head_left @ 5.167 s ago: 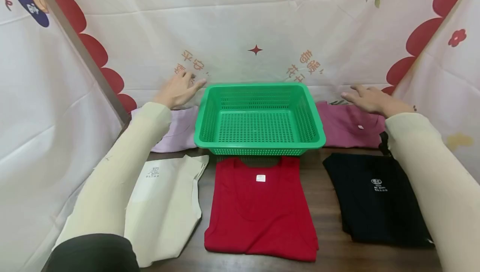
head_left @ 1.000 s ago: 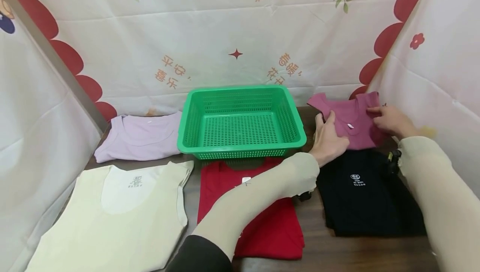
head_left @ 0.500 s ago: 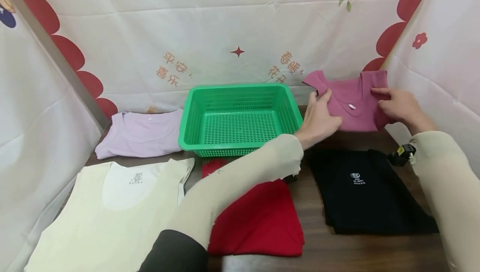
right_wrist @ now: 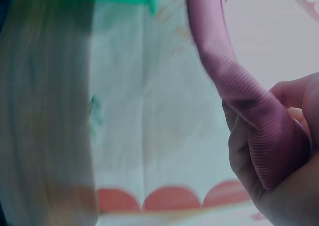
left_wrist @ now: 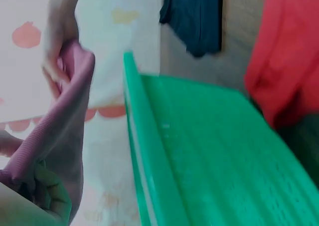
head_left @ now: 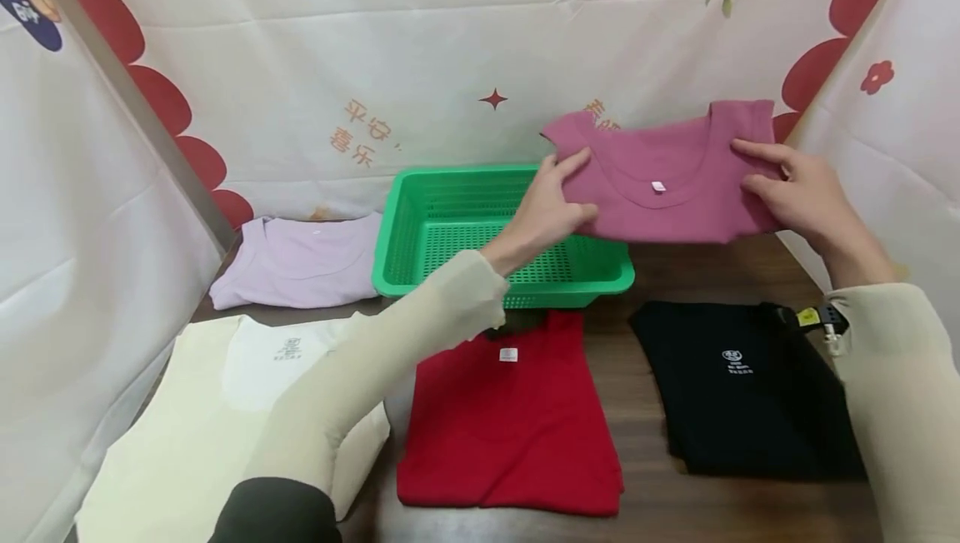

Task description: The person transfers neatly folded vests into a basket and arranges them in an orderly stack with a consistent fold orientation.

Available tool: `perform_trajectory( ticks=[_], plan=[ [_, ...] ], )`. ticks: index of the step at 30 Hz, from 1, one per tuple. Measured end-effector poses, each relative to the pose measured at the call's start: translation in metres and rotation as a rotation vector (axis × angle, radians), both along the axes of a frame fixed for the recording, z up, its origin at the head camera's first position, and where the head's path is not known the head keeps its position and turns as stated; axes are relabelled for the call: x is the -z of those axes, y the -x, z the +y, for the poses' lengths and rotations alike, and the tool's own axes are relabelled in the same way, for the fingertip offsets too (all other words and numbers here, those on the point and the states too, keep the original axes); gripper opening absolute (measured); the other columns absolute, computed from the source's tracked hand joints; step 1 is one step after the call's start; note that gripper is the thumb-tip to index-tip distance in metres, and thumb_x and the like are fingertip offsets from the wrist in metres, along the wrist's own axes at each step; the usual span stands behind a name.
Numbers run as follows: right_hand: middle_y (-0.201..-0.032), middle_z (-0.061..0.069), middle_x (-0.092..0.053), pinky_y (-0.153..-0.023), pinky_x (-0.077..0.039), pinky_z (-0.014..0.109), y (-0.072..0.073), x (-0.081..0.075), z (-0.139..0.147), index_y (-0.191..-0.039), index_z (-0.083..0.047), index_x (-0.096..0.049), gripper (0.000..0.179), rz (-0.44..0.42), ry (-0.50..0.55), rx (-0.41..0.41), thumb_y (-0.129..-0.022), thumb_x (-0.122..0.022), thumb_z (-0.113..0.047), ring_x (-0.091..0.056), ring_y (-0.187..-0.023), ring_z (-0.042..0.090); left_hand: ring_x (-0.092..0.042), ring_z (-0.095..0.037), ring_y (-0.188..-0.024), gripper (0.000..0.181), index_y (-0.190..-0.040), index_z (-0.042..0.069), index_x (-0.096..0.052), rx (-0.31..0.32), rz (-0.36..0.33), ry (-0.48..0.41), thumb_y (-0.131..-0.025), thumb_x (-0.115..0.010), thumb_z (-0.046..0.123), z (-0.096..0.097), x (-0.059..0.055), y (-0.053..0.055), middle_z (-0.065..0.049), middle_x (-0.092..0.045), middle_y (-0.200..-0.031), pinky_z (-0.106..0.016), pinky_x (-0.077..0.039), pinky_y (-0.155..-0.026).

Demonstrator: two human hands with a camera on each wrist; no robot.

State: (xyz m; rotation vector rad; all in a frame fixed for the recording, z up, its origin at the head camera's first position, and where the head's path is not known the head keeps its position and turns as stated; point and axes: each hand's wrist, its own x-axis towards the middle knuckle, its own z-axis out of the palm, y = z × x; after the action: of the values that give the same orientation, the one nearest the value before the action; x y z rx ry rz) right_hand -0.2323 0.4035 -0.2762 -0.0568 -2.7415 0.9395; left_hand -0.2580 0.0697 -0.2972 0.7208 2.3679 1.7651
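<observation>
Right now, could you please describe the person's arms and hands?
The left hand and right hand are ungloved. Cream sleeves cover both forearms; black fabric shows higher on the left. At the right wrist sits a black device, part yellow.

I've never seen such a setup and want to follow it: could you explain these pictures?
No robot here: these are a person's bare left hand and right hand. The wide picture is taken from the person's head, looking forward and down; the two closer ones from the left and right wrists. Both hands pinch a pink top, holding it up above the table, partly in front of the green basket as seen from the head. On the table, besides the basket, lie a lilac top, a cream top, a red top and a black top.
</observation>
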Motion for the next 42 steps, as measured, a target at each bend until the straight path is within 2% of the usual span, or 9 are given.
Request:
perform_trajectory(
  ticks=[6,10,13,16,19,22,26,31,42],
  plan=[
    [-0.159,0.01,-0.049,-0.076,-0.034,0.009,-0.015,-0.003,-0.039,-0.15,-0.035,-0.054,0.051,0.079,0.074,-0.059,-0.101,-0.064,-0.031,-0.043,-0.115,0.001,-0.051,-0.023,-0.118,0.083,-0.157,0.029,-0.046,-0.018,-0.011,-0.076,-0.081,-0.067,0.001,-0.055,0.0,0.002,0.0,-0.03,-0.164,-0.029,-0.051,-0.088],
    [-0.157,0.003,-0.05,-0.08,-0.035,0.007,-0.019,0.0,-0.067,-0.151,-0.034,-0.054,0.053,0.103,0.132,-0.121,-0.1,-0.067,-0.028,-0.044,-0.12,0.001,-0.052,-0.026,-0.118,0.083,-0.154,0.03,-0.051,-0.048,-0.006,-0.113,-0.077,-0.066,0.0,-0.091,0.003,0.0,-0.004,-0.025,-0.168,-0.031,-0.05,-0.086],
    [-0.157,0.005,-0.049,-0.082,-0.039,0.006,-0.018,0.006,-0.086,-0.151,-0.031,-0.054,0.054,0.114,0.202,-0.172,-0.099,-0.067,-0.024,-0.048,-0.122,0.0,-0.047,-0.026,-0.131,0.083,-0.151,0.028,-0.055,-0.088,0.004,-0.132,-0.074,-0.068,0.001,-0.117,0.004,-0.001,-0.007,-0.023,-0.17,-0.033,-0.048,-0.093],
    [-0.157,0.006,-0.048,-0.076,-0.049,0.01,-0.017,0.012,-0.104,-0.152,-0.028,-0.053,0.054,0.112,0.275,-0.217,-0.1,-0.067,-0.019,-0.059,-0.106,-0.002,-0.033,-0.019,-0.147,0.083,-0.149,0.026,-0.058,-0.118,0.011,-0.15,-0.071,-0.07,0.001,-0.137,0.007,-0.001,-0.007,-0.02,-0.171,-0.033,-0.043,-0.103],
    [-0.157,0.008,-0.046,-0.067,-0.055,0.015,-0.016,0.018,-0.119,-0.153,-0.025,-0.052,0.055,0.091,0.335,-0.257,-0.101,-0.065,-0.016,-0.065,-0.087,-0.003,-0.03,-0.018,-0.148,0.081,-0.149,0.022,-0.058,-0.11,0.009,-0.188,-0.072,-0.07,0.001,-0.154,0.012,-0.001,-0.009,-0.024,-0.169,-0.034,-0.04,-0.109],
    [-0.158,0.011,-0.044,-0.068,-0.057,0.017,-0.015,0.021,-0.131,-0.155,-0.025,-0.05,0.055,0.067,0.36,-0.292,-0.102,-0.062,-0.015,-0.066,-0.087,-0.002,-0.037,-0.019,-0.141,0.075,-0.15,0.02,-0.057,-0.091,-0.014,-0.217,-0.078,-0.072,0.003,-0.168,0.02,-0.001,-0.006,-0.028,-0.166,-0.035,-0.04,-0.11],
    [-0.159,0.013,-0.04,-0.071,-0.058,0.018,-0.013,0.024,-0.142,-0.157,-0.025,-0.046,0.057,0.02,0.366,-0.342,-0.103,-0.06,-0.014,-0.066,-0.095,0.005,-0.032,-0.018,-0.149,0.069,-0.152,0.023,-0.054,-0.089,-0.05,-0.199,-0.087,-0.072,0.01,-0.183,0.027,-0.003,-0.002,-0.022,-0.169,-0.04,-0.038,-0.116],
    [-0.164,0.011,-0.033,-0.078,-0.057,0.017,-0.007,0.025,-0.152,-0.159,-0.031,-0.042,0.059,-0.053,0.367,-0.376,-0.104,-0.059,-0.017,-0.06,-0.113,0.017,-0.034,-0.017,-0.148,0.068,-0.15,0.023,-0.056,-0.135,-0.012,-0.156,-0.086,-0.073,0.008,-0.195,0.034,-0.001,-0.003,-0.03,-0.166,-0.04,-0.039,-0.116],
    [-0.167,0.013,-0.03,-0.077,-0.059,0.019,-0.001,0.032,-0.155,-0.159,-0.031,-0.041,0.059,-0.096,0.373,-0.367,-0.104,-0.06,-0.017,-0.062,-0.105,0.006,-0.046,-0.02,-0.131,0.07,-0.149,0.019,-0.057,-0.157,0.028,-0.113,-0.084,-0.073,0.002,-0.2,0.042,0.002,-0.005,-0.043,-0.155,-0.034,-0.041,-0.107]
  ],
)
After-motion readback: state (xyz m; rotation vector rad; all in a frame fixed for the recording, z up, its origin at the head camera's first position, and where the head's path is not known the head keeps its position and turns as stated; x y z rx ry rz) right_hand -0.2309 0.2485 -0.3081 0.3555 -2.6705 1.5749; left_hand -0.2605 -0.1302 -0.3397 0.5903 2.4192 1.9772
